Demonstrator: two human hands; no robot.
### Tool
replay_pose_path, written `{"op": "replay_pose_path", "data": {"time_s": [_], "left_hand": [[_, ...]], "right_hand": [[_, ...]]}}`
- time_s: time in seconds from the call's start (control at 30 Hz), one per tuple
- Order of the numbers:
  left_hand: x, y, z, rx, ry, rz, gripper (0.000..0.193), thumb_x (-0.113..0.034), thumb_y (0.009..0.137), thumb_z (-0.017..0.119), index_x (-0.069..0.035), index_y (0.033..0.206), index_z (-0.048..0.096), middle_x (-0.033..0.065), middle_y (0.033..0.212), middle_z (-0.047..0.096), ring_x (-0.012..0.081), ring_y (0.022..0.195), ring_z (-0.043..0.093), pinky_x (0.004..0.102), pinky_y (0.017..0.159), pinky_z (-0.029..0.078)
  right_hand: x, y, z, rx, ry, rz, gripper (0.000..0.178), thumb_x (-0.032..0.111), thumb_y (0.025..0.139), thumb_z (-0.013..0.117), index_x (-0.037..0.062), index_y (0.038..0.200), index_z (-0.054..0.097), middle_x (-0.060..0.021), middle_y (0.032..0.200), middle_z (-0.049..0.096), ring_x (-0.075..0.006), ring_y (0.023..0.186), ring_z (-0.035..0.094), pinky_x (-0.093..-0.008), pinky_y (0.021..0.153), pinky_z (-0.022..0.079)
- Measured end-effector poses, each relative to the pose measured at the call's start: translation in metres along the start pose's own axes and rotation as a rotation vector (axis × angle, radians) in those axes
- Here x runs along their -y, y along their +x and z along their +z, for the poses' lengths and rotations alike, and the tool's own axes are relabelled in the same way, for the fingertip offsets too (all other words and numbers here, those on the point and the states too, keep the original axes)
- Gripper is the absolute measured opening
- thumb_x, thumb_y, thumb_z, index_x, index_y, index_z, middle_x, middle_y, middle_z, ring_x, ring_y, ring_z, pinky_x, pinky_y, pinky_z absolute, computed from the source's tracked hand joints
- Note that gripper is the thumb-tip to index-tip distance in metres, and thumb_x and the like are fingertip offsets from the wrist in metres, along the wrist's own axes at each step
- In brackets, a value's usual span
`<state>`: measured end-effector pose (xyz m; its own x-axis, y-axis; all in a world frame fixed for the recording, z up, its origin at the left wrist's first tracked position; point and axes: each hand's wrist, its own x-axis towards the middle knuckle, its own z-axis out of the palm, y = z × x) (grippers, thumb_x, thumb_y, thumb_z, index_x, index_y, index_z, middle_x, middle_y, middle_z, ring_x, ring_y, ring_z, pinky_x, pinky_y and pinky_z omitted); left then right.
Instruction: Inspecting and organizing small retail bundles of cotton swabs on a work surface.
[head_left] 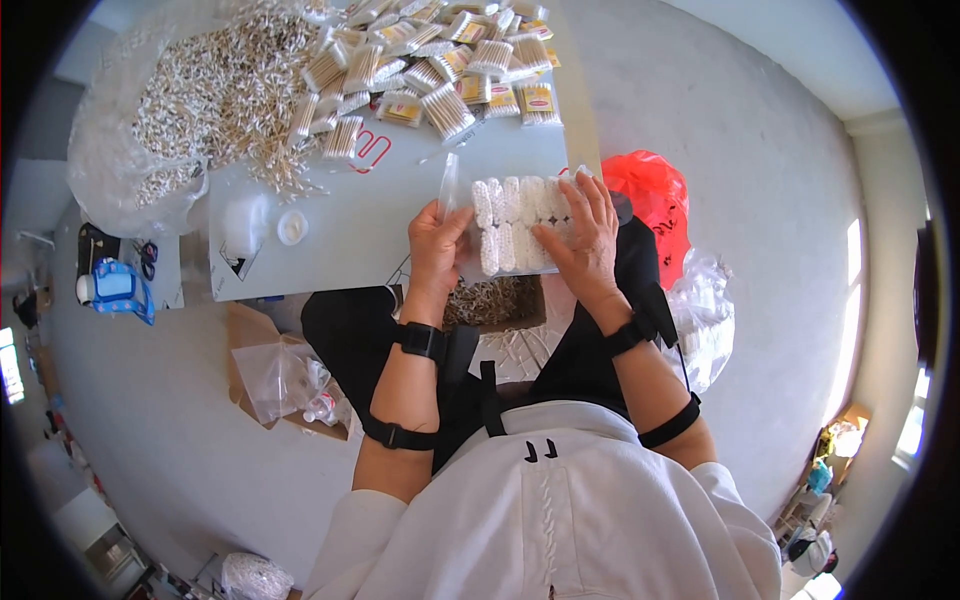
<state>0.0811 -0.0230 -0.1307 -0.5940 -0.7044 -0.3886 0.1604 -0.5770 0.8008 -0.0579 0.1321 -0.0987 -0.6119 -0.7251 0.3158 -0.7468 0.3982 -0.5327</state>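
Both hands are on a clear plastic bag [515, 215] at the table's near edge. Inside it stand white cotton swab bundles in two rows, tips facing up. My left hand [436, 248] pinches the bag's left end between thumb and fingers, where a loose clear flap rises. Across the right end lies my right hand [588, 238], thumb pressed on the near row and fingers curved over the far side. Farther off on the table is a pile of small flat swab packs [445, 110], some with yellow labels.
A large clear bag spills loose swabs [225, 100] at the far left. A small white round container [292, 228] sits nearer. Loose swabs fill a cardboard box [520, 305] below the table edge. A red plastic bag [650, 205] stands on the right, an open carton [250, 365] on the left.
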Motion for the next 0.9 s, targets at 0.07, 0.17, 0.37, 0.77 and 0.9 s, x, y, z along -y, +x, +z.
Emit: {"op": "replay_pose_path", "data": {"time_s": [0.07,0.17,0.37,0.77,0.9], "left_hand": [[-0.018,-0.006,0.016,0.076,-0.002,-0.005,0.010,-0.003,0.083,0.068,-0.007,0.081,0.059,-0.0050,0.065,0.053,0.0019,0.052,0.045,0.0203,0.041,0.037],[-0.054,-0.012,0.057,0.101,0.184,0.121,0.013,0.002,0.080,0.064,-0.007,0.075,0.055,-0.0042,0.065,0.052,0.0021,0.053,0.045,0.0203,0.042,0.038],[-0.101,-0.018,0.110,0.454,0.900,0.568,0.017,0.005,0.074,0.061,-0.001,0.072,0.045,0.0006,0.061,0.044,0.0055,0.057,0.037,0.0253,0.049,0.038],[-0.097,-0.029,0.143,0.812,1.317,0.701,0.015,-0.006,0.077,0.067,-0.003,0.081,0.053,0.0206,0.067,0.051,0.0409,0.062,0.052,0.0387,0.053,0.043],[-0.087,-0.031,0.131,0.685,1.224,0.642,0.014,-0.007,0.078,0.067,-0.004,0.083,0.055,0.0199,0.069,0.054,0.0410,0.065,0.055,0.0394,0.053,0.044]], "right_hand": [[-0.004,-0.001,-0.002,-0.039,0.075,0.027,0.066,0.034,0.078,0.073,0.0070,0.133,0.050,-0.0186,0.140,0.043,-0.0385,0.133,0.035,-0.0478,0.109,0.027],[-0.012,-0.006,-0.006,-0.097,0.332,0.113,0.068,0.033,0.080,0.073,0.0053,0.136,0.045,-0.0199,0.139,0.043,-0.0373,0.131,0.039,-0.0452,0.106,0.033],[-0.019,-0.011,-0.037,0.013,0.819,0.410,0.078,0.021,0.077,0.078,0.0033,0.142,0.037,-0.0190,0.138,0.046,-0.0303,0.126,0.047,-0.0398,0.101,0.040],[-0.018,0.037,-0.101,0.184,0.978,0.070,0.072,-0.003,0.069,0.075,0.0047,0.136,0.050,-0.0083,0.131,0.056,-0.0169,0.122,0.050,-0.0319,0.102,0.040],[-0.009,0.035,-0.093,0.246,0.987,0.147,0.054,0.003,0.071,0.076,0.0111,0.123,0.063,-0.0048,0.121,0.064,-0.0164,0.110,0.057,-0.0345,0.097,0.043]]}}
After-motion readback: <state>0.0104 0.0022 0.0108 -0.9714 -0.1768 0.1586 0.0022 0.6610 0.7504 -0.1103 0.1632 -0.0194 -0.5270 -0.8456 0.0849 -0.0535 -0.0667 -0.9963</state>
